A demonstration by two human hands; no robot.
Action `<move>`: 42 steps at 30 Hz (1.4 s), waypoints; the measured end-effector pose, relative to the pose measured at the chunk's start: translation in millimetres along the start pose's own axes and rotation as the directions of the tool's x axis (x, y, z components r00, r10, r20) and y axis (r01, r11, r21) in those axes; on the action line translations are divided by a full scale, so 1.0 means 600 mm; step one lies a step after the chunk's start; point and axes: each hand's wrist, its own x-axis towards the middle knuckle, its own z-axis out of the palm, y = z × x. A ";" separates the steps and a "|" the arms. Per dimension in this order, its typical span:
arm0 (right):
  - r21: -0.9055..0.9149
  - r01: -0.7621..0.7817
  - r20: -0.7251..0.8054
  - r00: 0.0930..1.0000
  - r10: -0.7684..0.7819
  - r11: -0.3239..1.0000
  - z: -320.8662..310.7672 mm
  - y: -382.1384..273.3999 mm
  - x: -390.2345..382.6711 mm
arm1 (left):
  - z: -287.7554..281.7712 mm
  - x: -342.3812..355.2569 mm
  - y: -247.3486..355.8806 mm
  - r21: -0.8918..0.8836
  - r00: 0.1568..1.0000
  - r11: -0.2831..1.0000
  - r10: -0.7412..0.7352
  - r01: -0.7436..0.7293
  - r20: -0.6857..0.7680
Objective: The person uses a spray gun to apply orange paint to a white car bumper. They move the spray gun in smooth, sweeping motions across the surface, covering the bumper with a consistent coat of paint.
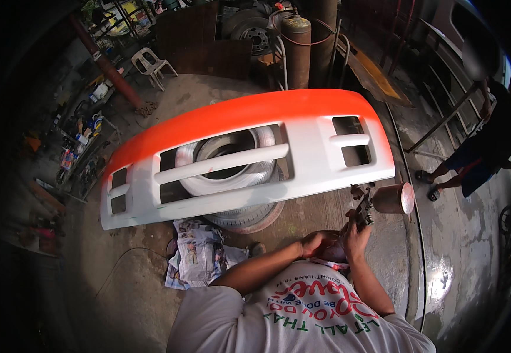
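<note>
A large vehicle bumper [314, 159] lies across stacked tyres [244, 215] in front of me. Its far band is bright orange, and the near part with the openings is white. My right hand [358, 236] is closed around a spray gun [363, 210], held off the bumper's near right edge. The gun's reddish cup [392, 199] sticks out to the right. Close to my body, my left hand [320, 243] has its fingers curled beside the right wrist. Something pale and pinkish shows between the hands, but I cannot make out what it is.
Newspaper sheets [199, 253] lie on the floor at left. Beyond the bumper stand a gas cylinder [296, 50] and a white plastic chair [151, 66]. A cluttered bench [91, 132] is at far left. Another person [485, 141] stands right, past a hose-like line [411, 194].
</note>
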 end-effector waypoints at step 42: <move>-0.119 0.012 0.211 0.977 0.013 0.993 0.585 0.025 -0.737 | -0.252 -0.883 -0.155 0.288 1.000 0.958 0.012 -0.016 0.014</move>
